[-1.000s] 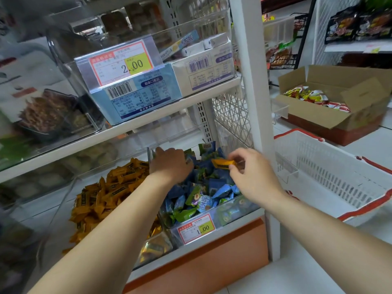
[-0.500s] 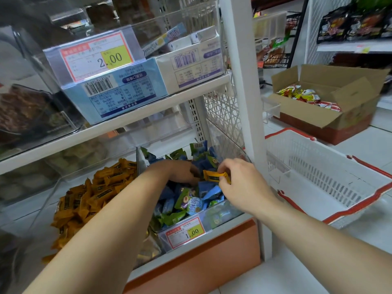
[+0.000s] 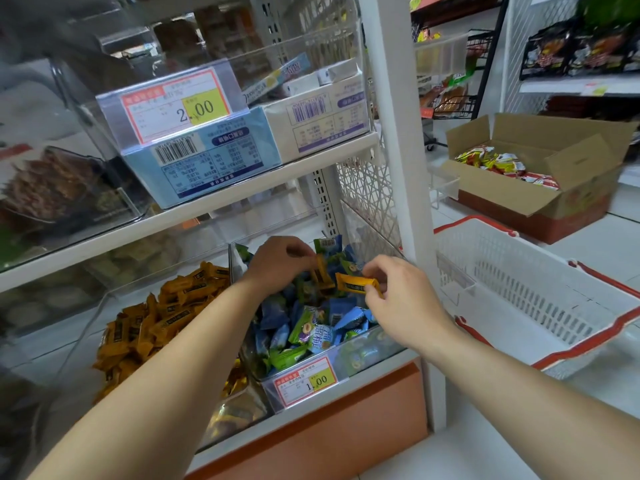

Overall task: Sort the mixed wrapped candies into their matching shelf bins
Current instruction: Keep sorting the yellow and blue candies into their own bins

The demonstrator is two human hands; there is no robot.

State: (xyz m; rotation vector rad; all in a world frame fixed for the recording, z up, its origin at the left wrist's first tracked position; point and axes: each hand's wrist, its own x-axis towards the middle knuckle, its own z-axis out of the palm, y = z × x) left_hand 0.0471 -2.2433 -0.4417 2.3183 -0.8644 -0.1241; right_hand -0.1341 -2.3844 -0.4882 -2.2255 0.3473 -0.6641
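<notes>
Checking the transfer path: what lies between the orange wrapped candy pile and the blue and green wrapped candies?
Head view: a clear plastic bin wall separates the orange candy pile from the blue-green candies.

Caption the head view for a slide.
Left hand pinches one orange candy, right hand another, over the blue-green bin.

Retail shop: price tags [image 3: 176,107] on stocked shelf bins [image 3: 304,382], shopping basket [image 3: 540,299] right, open stock carton [image 3: 540,174] far right.
</notes>
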